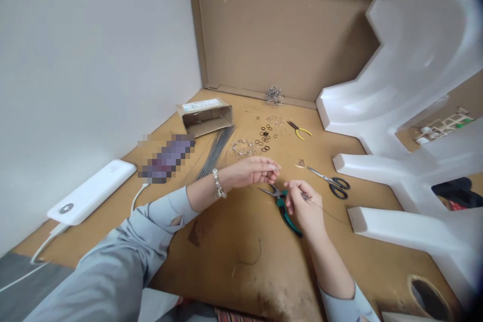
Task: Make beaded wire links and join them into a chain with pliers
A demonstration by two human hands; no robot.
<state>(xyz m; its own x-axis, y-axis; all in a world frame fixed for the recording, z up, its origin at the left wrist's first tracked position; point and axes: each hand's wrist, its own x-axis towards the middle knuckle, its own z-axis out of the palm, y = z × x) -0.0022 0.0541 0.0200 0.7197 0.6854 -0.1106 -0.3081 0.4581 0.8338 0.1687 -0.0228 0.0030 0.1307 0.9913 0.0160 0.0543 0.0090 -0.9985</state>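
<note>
My left hand (251,171), with a beaded bracelet (217,183) at the wrist, pinches a small clear piece (276,168) between thumb and fingers. Just to its right, my right hand (305,202) is closed around a thin wire (329,213), whose tail runs out to the right. A shiny bit shows at the right hand's knuckles, too small to name. The two hands are close but apart. Between and below them lie pliers with green-and-black handles (287,217), partly hidden by the right hand. Loose curved wire (249,262) rests on the table nearer me.
Behind my hands lie a bundle of straight wires (216,153), an open carton (207,121), clear beaded loops (243,148), black rings (265,134), yellow-handled pliers (301,131) and scissors (332,182). A white power bank (92,192) stands left; a white moulded panel (381,161) borders the right.
</note>
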